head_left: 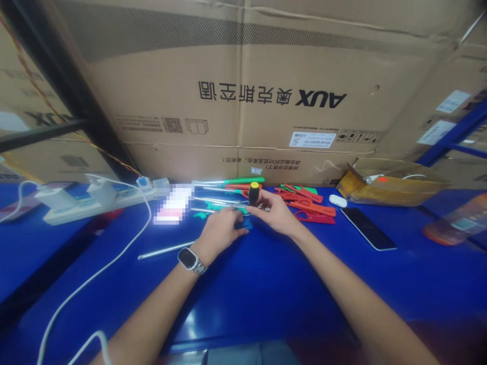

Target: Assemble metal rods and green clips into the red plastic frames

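My right hand (274, 215) is closed around a short screwdriver (253, 193) with a black handle and yellow cap, held upright on the blue table (266, 284). My left hand (221, 230), with a watch on its wrist, is closed over a small blue part (246, 223) right under the screwdriver. Just behind the hands lie several metal rods with green and red plastic handles (228, 188). A pile of red plastic pieces (308, 204) sits right of the hands. One loose metal rod (165, 250) lies left of my left wrist.
A large cardboard box (243, 91) walls off the back. A white power strip with chargers (91, 197) and cable lies at left. A phone (368, 228), a white earbud case (338, 201), an open brown carton (391, 187) and a lying plastic bottle (456, 223) are at right.
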The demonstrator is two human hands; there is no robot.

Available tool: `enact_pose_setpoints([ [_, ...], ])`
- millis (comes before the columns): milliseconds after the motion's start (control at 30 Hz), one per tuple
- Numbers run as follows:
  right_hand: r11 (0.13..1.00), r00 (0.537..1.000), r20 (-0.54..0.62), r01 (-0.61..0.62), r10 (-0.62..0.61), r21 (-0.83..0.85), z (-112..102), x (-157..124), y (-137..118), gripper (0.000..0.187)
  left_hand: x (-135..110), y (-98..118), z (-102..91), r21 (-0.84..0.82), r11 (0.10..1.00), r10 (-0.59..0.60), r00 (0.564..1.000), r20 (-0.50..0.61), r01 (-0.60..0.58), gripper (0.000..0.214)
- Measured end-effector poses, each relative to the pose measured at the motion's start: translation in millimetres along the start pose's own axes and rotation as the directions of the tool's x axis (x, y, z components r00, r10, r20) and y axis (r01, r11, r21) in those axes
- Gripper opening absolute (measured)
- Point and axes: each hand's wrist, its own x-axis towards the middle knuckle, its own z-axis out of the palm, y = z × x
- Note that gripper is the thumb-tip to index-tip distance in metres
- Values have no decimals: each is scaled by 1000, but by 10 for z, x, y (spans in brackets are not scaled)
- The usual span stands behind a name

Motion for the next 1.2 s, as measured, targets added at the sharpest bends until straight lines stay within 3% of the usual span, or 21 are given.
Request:
enact_pose_setpoints([
  [133,1000,992,-129,0,3,25,56,-2,84,29,7,-2,2,12,1000,4,1000,-4,-3,24],
  [233,992,986,-159,-33,52,121,93,0,94,33,12,-3,2,27,1000,9,1000,-6,-9,24],
  [400,950,994,18,-108,108,294,21,4,-41,42,7,20,-19,39,999,12,1000,1,-12,22],
  [600,961,987,60,-156,146,228,-90,44,-83,39,0,37,-28,30,999,-14,1000,11,14,23],
  [767,995,997,-37,-61,65,80,-57,93,-65,30,1,30,-22,2,1000,-27,1000,10,27,24],
  [867,995,987,-131,-89,95,48,-5,81,-40,30,2,34,-19,4,999,-31,999,8,31,23],
  [1033,996,983,-174,-54,66,72,79,31,-31,33,3,18,-23,10,1000,-12,1000,9,12,24],
  [1200,971,965,-237,-54,111,234,22,30,-169,37,-20,-34,-100,26,996,87,994,68,-89,28],
])
